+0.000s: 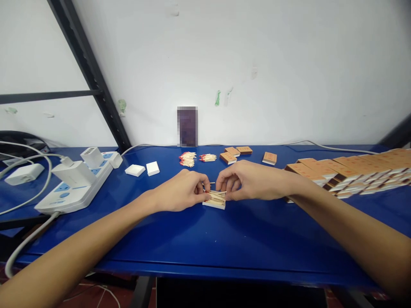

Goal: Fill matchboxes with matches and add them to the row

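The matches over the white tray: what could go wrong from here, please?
1. The matches lie loosely on top of the white tray, pinched between the left hand and the right hand; some may slip onto the table.
2. The tray looks light and may shift when pushed.
3. The right forearm lies close to the stacked matchboxes and might knock them.

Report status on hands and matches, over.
Hands: left hand and right hand pinch matches in white tray. Tray flat on blue table. Beyond, loose match piles, clear of hands.
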A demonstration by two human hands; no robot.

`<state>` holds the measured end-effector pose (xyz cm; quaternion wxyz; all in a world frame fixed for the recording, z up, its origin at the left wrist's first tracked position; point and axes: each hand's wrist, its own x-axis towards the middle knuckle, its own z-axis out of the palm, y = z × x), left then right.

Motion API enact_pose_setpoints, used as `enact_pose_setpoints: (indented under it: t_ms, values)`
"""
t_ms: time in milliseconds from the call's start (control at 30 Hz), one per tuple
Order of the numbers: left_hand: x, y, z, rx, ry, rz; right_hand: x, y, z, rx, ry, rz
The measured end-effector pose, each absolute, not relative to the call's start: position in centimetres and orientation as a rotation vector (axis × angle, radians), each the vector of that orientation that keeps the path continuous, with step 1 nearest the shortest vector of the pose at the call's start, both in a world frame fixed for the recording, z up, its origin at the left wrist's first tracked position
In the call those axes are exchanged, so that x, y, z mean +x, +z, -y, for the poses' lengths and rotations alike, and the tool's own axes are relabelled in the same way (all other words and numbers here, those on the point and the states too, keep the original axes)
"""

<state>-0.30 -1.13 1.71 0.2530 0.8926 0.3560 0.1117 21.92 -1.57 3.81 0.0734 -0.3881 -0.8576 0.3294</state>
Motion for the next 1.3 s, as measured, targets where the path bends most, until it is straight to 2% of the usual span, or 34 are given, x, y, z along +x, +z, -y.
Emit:
enact_pose_setpoints:
  t_ms: [300, 700, 900, 1300]
  values:
    - [-0.2, 1.6, 1.1, 2.456, 0.328, -0.968, 22.0, 3.6, 1.3, -1.133, 1.020, 2.533]
    - [-0.3, 1.5, 1.1, 2.485, 0.340, -0.957, 22.1, 3.5, 1.2, -1.146, 0.709, 2.616]
    - [-0.3, 1.5, 1.1, 2.661, 0.425, -0.935, 21.4, 2.7, 1.3, -1.045, 0.754, 2.669]
    - [-0.1, 1.9, 1.6, 2.711, 0.320, -0.934, 21.3, 2.3, 1.2, -1.035, 0.735, 2.668]
